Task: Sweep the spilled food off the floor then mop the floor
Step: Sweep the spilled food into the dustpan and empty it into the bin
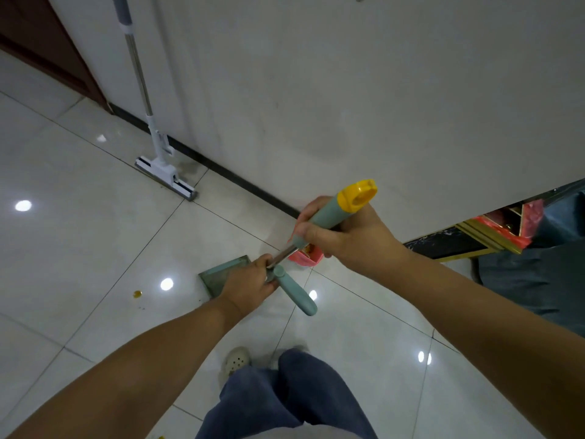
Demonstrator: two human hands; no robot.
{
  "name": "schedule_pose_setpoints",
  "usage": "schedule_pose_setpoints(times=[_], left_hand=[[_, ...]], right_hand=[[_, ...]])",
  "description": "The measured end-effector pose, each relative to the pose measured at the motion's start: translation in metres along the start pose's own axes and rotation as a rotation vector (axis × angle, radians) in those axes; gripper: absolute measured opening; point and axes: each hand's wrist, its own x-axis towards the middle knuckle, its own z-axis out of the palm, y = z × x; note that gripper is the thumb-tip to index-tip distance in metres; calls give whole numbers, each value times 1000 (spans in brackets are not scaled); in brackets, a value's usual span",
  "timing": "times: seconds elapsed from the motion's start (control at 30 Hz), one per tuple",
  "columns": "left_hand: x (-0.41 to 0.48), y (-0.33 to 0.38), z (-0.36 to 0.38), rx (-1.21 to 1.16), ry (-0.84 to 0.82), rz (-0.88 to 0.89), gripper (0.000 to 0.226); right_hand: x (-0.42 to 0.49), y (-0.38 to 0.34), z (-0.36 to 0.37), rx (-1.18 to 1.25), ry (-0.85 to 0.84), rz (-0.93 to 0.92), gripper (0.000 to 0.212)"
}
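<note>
My right hand (345, 239) grips the green broom handle (329, 213) just below its yellow cap. My left hand (250, 285) is closed around the dustpan handle (296, 294), a green grip on a metal shaft. The green dustpan (221, 272) rests on the tiled floor under that hand. A pink piece (304, 258), possibly the broom head, shows behind the hands, with orange bits near it. A small yellow food scrap (137, 294) lies on the floor left of the dustpan. A white sponge mop (164, 172) leans against the wall at the back left.
A grey wall with a dark baseboard (240, 182) runs diagonally behind the hands. A dark door (47, 49) is at the far left. A person in dark trousers (544, 264) stands at the right beside a red-and-gold object (506, 229). My own leg and shoe (235, 359) are below.
</note>
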Motion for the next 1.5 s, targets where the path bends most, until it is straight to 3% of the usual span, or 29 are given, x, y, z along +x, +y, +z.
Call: schedule_pose_setpoints(times=[0.23, 0.47, 0.63, 1.1, 1.33, 1.5], left_hand=[[41, 12, -39, 17, 71, -46, 24], [80, 20, -93, 26, 146, -256, 57], [93, 18, -110, 16, 223, -368, 49], [132, 56, -112, 18, 206, -365, 39], [153, 71, -113, 101, 131, -316, 30], [160, 74, -116, 105, 91, -294, 28]], right_hand=[[54, -9, -33, 4, -19, -86, 7], [132, 4, -79, 39, -65, -109, 10], [179, 17, -116, -25, -130, -98, 13], [222, 26, -178, -188, -181, -114, 9], [219, 44, -200, -274, -70, -122, 9], [212, 64, -199, -243, 27, -53, 31]])
